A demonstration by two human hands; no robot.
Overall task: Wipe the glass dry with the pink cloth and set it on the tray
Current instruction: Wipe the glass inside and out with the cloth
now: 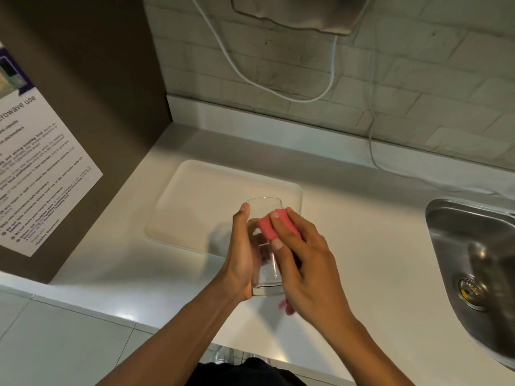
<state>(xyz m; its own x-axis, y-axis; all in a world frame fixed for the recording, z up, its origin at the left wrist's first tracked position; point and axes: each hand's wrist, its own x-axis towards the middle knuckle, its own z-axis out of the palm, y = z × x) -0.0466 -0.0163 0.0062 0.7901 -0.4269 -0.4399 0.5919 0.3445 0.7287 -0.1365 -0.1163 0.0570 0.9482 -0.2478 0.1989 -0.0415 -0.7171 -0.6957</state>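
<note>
Left hand (241,254) grips the glass (264,246) just above the tray (195,196). Right hand (303,257) presses the cloth (271,227) on it — better to turn the glass, wiping every side.

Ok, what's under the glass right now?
The glass is held in the air by the left hand; below it lie the white counter and the tray corner. The hands hide the rest.

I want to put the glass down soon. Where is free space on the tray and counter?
The tray is bare all over; its near right corner lies under the glass and both hands. The counter between tray and sink is also free. A cable crosses the back edge.
</note>
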